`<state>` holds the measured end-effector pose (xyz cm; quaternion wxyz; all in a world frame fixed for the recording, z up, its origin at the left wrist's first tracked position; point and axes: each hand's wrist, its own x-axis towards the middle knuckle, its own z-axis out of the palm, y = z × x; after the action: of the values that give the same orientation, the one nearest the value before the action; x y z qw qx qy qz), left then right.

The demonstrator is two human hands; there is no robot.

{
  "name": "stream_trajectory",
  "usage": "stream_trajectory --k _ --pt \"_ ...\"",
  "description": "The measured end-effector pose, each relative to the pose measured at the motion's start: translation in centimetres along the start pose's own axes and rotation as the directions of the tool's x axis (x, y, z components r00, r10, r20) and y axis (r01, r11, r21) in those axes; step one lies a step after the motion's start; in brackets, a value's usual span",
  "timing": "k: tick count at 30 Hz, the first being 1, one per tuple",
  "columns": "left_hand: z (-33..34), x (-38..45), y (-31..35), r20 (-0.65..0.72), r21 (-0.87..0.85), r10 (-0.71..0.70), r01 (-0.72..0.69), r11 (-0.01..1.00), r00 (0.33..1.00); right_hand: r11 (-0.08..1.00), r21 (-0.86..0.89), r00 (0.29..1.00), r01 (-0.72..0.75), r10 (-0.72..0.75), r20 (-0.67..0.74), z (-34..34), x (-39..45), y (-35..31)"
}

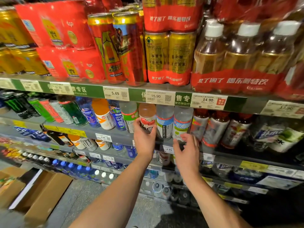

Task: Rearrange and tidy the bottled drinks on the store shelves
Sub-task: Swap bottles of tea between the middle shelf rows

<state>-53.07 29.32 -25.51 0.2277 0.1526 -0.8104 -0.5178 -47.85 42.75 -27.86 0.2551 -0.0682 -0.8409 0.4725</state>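
I have my left hand (144, 139) wrapped around the lower body of the pink-topped bottle (147, 116) at centre frame, on the second shelf (105, 131) from the top. The bottle stands upright, long axis vertical, directly above that grip. My right hand (186, 146) hangs just right of it, fingers loosely spread and holding nothing, its fingertips just below the right-hand clear bottle (181, 122). That hand is nearer the two clear bottles; the other clear bottle (165, 120) stands between it and the gripped one. In this front row I count one pink-topped, two clear blue-labelled, and three dark red-capped bottles (217, 129) further right.
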Motion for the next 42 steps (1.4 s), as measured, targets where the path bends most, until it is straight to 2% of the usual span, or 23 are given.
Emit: stream_trajectory --k 12,19,23,27,34,38,42 --pt "-0.1 0.7 -0.4 -0.037 0.082 -0.021 0.024 0.996 0.999 0.997 0.073 0.999 -0.037 0.034 0.037 -0.5 -1.7 1.1" --pt "-1.3 -0.2 0.8 -0.033 -0.055 -0.08 0.079 0.995 0.996 0.995 0.081 0.995 -0.065 0.058 0.084 -0.4 -1.9 0.1" --pt "-3.0 -0.2 0.4 -0.059 -0.204 -0.134 0.119 0.972 0.989 0.993 0.094 0.993 -0.071 0.061 0.104 -0.1 -1.6 -0.8" --pt "-5.4 -0.9 0.2 0.033 -0.339 -0.175 0.176 0.924 0.984 0.987 0.122 0.991 -0.103 0.091 0.102 0.5 -2.3 -1.2" --pt "-9.6 -2.7 -2.9 0.206 -0.392 -0.174 0.244 0.887 0.963 0.949 0.144 0.959 -0.28 0.283 -0.005 0.8 -4.6 -0.7" --pt "-11.9 -3.5 -5.3 0.245 -0.371 -0.195 0.278 0.886 0.95 0.922 0.03 0.923 -0.385 0.384 0.038 2.5 -7.9 -0.5" --pt "-14.2 -3.7 -7.6 0.344 -0.329 -0.21 0.327 0.886 0.915 0.882 -0.047 0.881 -0.469 0.471 0.051 5.1 -11.6 -0.2"
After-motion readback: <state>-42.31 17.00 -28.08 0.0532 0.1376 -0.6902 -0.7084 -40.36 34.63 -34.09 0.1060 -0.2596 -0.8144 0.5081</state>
